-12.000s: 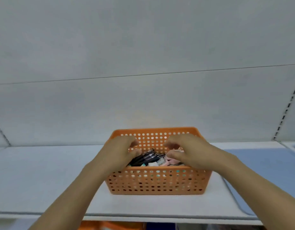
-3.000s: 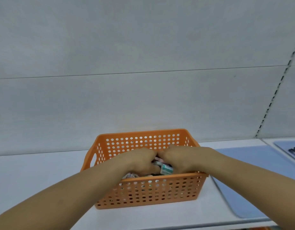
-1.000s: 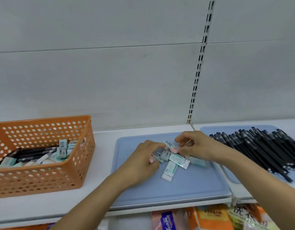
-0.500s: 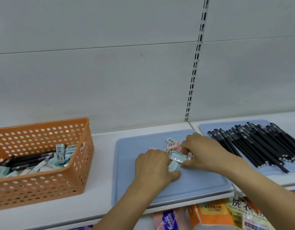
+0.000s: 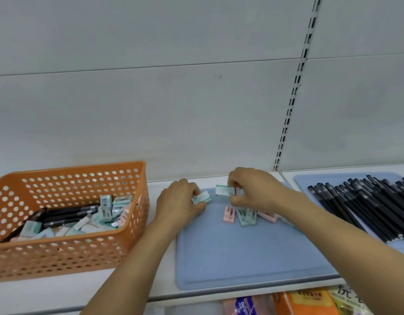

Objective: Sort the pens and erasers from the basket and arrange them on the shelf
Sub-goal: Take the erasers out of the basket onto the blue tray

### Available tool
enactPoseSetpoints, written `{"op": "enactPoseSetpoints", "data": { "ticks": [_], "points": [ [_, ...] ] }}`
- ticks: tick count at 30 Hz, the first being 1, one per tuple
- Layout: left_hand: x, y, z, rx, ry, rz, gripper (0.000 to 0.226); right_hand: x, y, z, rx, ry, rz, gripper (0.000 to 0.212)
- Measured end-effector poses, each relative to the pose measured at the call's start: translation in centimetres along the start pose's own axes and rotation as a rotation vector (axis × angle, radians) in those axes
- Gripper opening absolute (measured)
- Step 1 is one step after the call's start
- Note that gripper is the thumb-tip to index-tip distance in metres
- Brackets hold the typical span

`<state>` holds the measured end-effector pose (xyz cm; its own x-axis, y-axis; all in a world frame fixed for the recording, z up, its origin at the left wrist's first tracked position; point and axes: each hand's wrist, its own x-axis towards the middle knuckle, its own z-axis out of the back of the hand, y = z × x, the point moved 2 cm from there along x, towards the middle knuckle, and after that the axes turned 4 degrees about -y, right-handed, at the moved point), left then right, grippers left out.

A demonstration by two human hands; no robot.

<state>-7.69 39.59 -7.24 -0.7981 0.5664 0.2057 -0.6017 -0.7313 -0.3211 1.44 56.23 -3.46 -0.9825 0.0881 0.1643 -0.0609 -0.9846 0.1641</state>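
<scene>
1. Orange basket (image 5: 69, 253) on the white shelf (image 5: 48, 294) holds mixed erasers and black pens.
2. Left hand (image 5: 180, 204) pinches a mint eraser (image 5: 202, 198) over the blue mat (image 5: 242, 258).
3. Right hand (image 5: 253, 189) pinches another mint eraser (image 5: 224, 190); loose erasers (image 5: 244, 215) lie beneath.
4. Black pens (image 5: 367, 205) are piled on the far-right mat.

Illumination is even, diffuse and bright with no glare, casting only faint soft shadows under the hands and beside the orange basket (image 5: 66, 223), while wide-angle distortion bows the shelf (image 5: 60, 294) edge and wall seams, and fine detail is slightly soft with compression blur.
</scene>
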Motion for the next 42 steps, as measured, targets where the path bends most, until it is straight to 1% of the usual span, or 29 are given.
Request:
{"op": "enactPoseSetpoints", "data": {
  "ticks": [2,4,9,13,14,16,17,19,21,24,25,27,29,31,34,36,38,39,40,42],
  "points": [
    [0.5,0.3,-0.9,0.002,0.035,-0.037,0.023,1.6,0.3,-1.7,-0.082,0.071,0.017,0.018],
    [0.9,0.6,-1.4,-0.013,0.06,-0.068,0.024,2.5,0.2,-2.8,-0.097,0.122,0.012,0.016],
    [1.2,0.9,-2.0,-0.018,0.046,-0.075,0.028,2.8,-0.4,-3.7,-0.11,0.071,0.0,0.013],
    [0.8,0.7,-2.2,0.012,0.004,-0.048,0.031,2.4,-0.9,-3.9,-0.153,0.051,-0.015,0.017],
    [0.7,0.6,-2.1,0.02,-0.004,-0.038,0.031,2.2,-1.0,-3.9,-0.12,0.056,-0.022,0.02],
    [0.4,0.2,-1.9,0.03,-0.03,-0.017,0.033,1.6,-1.5,-3.3,0.051,0.06,-0.075,0.033],
    [0.1,0.0,-1.6,0.023,-0.057,-0.01,0.034,1.3,-1.8,-2.7,0.143,0.025,-0.104,0.037],
    [-0.4,-1.2,-1.4,-0.045,-0.095,-0.056,0.034,0.2,-3.1,-0.6,0.251,-0.089,-0.172,0.035],
    [-1.2,-3.2,-1.6,-0.166,-0.06,-0.163,0.031,-1.6,-4.9,1.1,0.278,-0.125,-0.251,0.025],
    [-1.8,-6.2,-2.3,-0.264,0.061,-0.282,0.035,-4.8,-7.0,2.0,0.243,0.0,-0.344,0.021],
    [-1.8,-6.8,-2.6,-0.258,0.109,-0.299,0.041,-5.8,-7.3,1.9,0.224,0.051,-0.362,0.023],
    [-1.8,-7.9,-3.2,-0.169,0.183,-0.32,0.053,-7.2,-7.1,1.5,0.186,0.133,-0.38,0.035],
    [-2.1,-8.4,-3.6,-0.099,0.184,-0.333,0.053,-7.8,-6.7,1.0,0.137,0.166,-0.359,0.044],
    [-2.4,-8.4,-3.7,-0.141,0.187,-0.354,0.046,-8.0,-6.4,0.6,0.109,0.153,-0.336,0.043],
    [-2.6,-7.8,-3.4,-0.254,0.299,-0.376,0.043,-8.1,-6.9,0.5,0.221,0.158,-0.351,0.037],
    [-2.2,-7.6,-3.3,-0.278,0.318,-0.35,0.05,-8.1,-6.8,0.4,0.265,0.149,-0.362,0.047],
    [-1.5,-8.0,-3.6,-0.282,0.299,-0.328,0.056,-7.9,-6.5,-0.1,0.259,0.144,-0.349,0.058],
    [-1.0,-8.4,-3.7,-0.288,0.296,-0.323,0.057,-7.7,-6.3,-0.5,0.231,0.14,-0.331,0.057],
    [-0.6,-8.9,-4.0,-0.301,0.297,-0.318,0.058,-7.5,-6.3,-0.8,0.195,0.124,-0.321,0.052],
    [0.2,-10.0,-4.5,-0.337,0.289,-0.305,0.058,-7.3,-6.7,-0.9,0.144,0.049,-0.35,0.035]
  ]
}}
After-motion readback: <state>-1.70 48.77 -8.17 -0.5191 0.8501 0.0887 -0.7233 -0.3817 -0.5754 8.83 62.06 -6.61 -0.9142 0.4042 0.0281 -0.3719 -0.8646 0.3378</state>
